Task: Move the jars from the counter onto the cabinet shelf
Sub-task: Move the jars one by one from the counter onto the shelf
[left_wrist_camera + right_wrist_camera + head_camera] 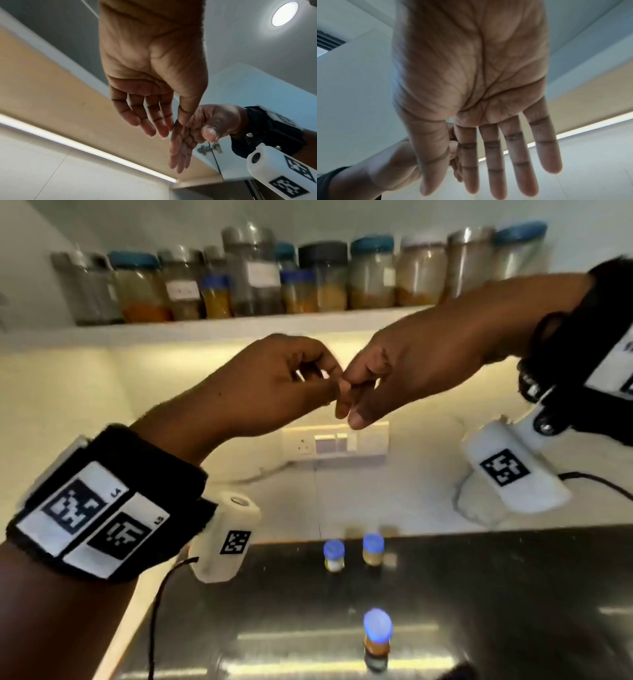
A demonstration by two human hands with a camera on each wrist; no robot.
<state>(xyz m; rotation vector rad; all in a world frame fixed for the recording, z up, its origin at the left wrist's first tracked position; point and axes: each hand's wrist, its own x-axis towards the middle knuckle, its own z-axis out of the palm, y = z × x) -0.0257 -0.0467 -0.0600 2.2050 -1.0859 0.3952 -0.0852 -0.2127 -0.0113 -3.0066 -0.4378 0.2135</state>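
Hands (339,385) touch fingertips, holding nothing, above three counter jars (373,549)

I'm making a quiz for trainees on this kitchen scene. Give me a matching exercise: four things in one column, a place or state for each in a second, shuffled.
Things:
1. left hand
2. jar with amber contents
3. black-lidded jar
4. wall socket

Places or states:
A. on the shelf
B. nearest on the counter
C. on the wall under the shelf
D. empty, fingertips meeting the right hand

Pairs: 1-D, 2-B, 3-A, 4-C
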